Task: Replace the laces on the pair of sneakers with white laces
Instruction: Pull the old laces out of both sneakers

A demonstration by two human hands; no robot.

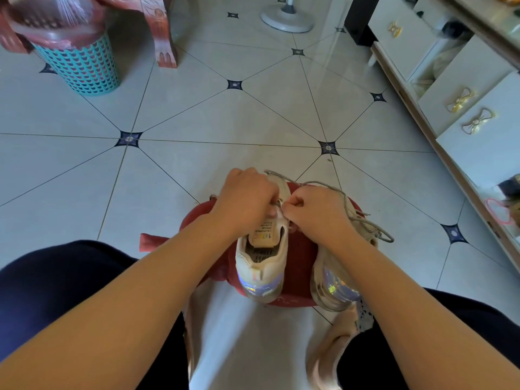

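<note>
One sneaker (261, 263) is being steadied under curled fingers of the left hand (247, 192); the right hand (318, 209) is pinching its lace (323, 185), probably to unthread it.

The front of the left sneaker (260, 260) is covered by the left hand (247, 198); what is pinched by the right hand (318, 212) is hidden under its curled fingers. The right sneaker (334, 288) is partly masked by a forearm. The print on the tongue label (264, 232) cannot be read.

Red stool (299, 249), two sneakers (261, 267) on top
</note>
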